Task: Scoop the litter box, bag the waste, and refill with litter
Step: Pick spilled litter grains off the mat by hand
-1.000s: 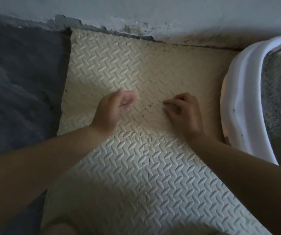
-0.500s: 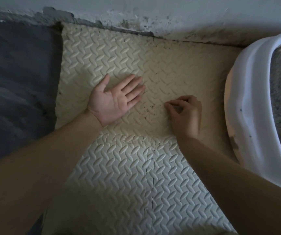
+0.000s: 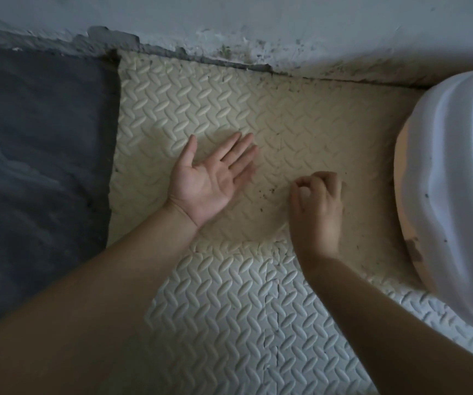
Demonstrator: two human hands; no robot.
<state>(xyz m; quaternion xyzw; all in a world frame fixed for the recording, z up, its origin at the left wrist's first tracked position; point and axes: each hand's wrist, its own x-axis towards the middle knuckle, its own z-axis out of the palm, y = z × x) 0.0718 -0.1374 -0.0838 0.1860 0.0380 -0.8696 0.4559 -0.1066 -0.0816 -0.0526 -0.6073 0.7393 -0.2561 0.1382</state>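
Left hand [image 3: 209, 183] lies palm-up mid-frame, fingers straight, spread, empty. Right hand [image 3: 316, 212] curls its fingers together beside dark specks [image 3: 269, 192] on the mat [image 3: 286, 115]. Litter box [image 3: 443, 181] runs lengthwise down the right edge.

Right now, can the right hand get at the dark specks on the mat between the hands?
Probably yes. The right hand, fingers curled, sits just beside the dark specks on the foam mat, nothing between them; the left hand lies open, palm up, on their far side.
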